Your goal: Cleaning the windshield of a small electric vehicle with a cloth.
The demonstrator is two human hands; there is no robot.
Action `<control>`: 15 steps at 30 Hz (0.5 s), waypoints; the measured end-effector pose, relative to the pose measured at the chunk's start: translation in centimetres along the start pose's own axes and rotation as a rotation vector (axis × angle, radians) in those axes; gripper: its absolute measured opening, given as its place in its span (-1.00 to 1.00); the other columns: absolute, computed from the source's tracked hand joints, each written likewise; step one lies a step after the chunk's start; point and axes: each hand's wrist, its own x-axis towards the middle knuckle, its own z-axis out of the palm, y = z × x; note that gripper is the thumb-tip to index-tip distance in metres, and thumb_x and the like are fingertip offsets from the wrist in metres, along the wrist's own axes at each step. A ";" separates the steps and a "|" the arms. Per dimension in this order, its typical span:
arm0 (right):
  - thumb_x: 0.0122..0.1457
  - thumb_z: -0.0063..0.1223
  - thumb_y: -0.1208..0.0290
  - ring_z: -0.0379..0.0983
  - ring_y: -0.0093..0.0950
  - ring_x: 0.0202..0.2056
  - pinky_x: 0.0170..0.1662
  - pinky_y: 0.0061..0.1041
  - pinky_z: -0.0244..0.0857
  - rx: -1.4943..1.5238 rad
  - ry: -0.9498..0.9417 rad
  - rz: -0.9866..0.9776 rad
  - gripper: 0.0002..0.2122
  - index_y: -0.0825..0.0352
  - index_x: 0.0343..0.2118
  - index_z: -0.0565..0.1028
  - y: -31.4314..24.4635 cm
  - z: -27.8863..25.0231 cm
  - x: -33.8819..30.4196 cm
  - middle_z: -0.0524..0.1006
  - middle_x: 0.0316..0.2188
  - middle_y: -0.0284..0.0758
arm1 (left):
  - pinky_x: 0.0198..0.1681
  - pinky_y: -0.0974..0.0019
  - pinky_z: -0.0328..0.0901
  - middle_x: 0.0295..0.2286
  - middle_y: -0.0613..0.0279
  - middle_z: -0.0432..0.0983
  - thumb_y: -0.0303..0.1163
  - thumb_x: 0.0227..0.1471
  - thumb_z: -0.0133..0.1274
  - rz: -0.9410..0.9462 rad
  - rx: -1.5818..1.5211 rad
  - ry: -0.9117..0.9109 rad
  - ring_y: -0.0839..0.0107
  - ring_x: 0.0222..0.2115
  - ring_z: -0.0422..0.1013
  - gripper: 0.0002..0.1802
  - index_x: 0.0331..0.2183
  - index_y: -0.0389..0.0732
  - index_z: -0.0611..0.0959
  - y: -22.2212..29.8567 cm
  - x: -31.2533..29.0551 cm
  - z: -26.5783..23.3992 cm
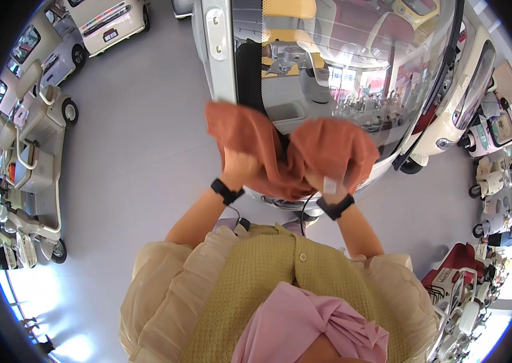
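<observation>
A rust-brown cloth (337,145) is bunched up in front of me, blurred in places by motion. My left hand (241,166) is closed on its left part, the knuckles showing. My right hand (327,186) grips the right part; the cloth covers most of its fingers, and a small white tag lies by the wrist. Just beyond the cloth is the curved windshield (383,78) of a small pale vehicle, with grey and yellow interior parts behind the glass. I cannot tell whether the cloth touches the glass. Black bands with thin cables circle both my wrists.
The vehicle's white pillar (215,48) rises at the left of the glass. A cream vehicle (461,103) stands close on the right. Several three-wheelers and scooters line the left side, including a cargo trike (38,163). A red-seated scooter (458,260) is at lower right. Grey floor (135,109) lies between.
</observation>
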 end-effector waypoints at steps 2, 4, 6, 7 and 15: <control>0.23 -0.10 0.30 0.40 0.02 -0.05 0.06 -0.13 0.23 0.033 -0.106 -0.019 -0.67 0.45 -0.08 0.50 -1.2 0.7 -3.6 0.53 -0.23 0.11 | 0.22 0.11 0.07 0.15 0.01 0.20 -0.13 0.07 0.09 -0.269 -0.317 -0.058 0.10 0.19 0.13 -0.28 0.20 -0.12 0.25 -0.4 -3.9 2.0; 0.22 -0.08 0.30 0.41 0.01 -0.04 0.07 -0.14 0.23 0.064 -0.180 -0.042 -0.66 0.44 -0.07 0.50 -1.8 1.0 -6.0 0.53 -0.23 0.10 | 0.23 0.14 0.05 0.15 0.00 0.20 -0.13 0.05 0.12 -0.231 -0.357 -0.113 0.10 0.19 0.13 -0.24 0.21 -0.14 0.23 -1.6 -5.6 2.8; 0.21 -0.06 0.29 0.41 -0.01 -0.03 0.08 -0.15 0.23 0.079 -0.219 -0.073 -0.65 0.43 -0.06 0.50 -1.6 0.7 -7.0 0.54 -0.23 0.09 | 0.24 0.14 0.04 0.15 -0.02 0.20 -0.15 0.05 0.14 -0.091 -0.203 -0.135 0.09 0.19 0.13 -0.24 0.21 -0.16 0.23 -2.3 -5.4 2.5; 0.21 -0.05 0.29 0.41 -0.01 -0.03 0.08 -0.16 0.23 0.083 -0.231 -0.096 -0.65 0.43 -0.05 0.50 -1.4 0.4 -7.0 0.54 -0.23 0.09 | 0.23 0.12 0.04 0.14 -0.01 0.21 -0.17 0.06 0.12 -0.127 -0.235 -0.113 0.07 0.19 0.13 -0.27 0.19 -0.16 0.26 -2.3 -4.7 2.1; 0.17 0.02 0.27 0.42 -0.06 -0.01 0.11 -0.21 0.22 0.036 0.094 0.022 -0.61 0.39 -0.01 0.49 1.6 -6.7 7.4 0.56 -0.22 0.06 | -0.02 0.02 0.25 -0.03 -0.03 0.43 -0.27 0.10 0.05 0.197 0.002 0.544 0.01 -0.03 0.35 -0.60 -0.05 -0.25 0.51 0.2 10.0 -6.5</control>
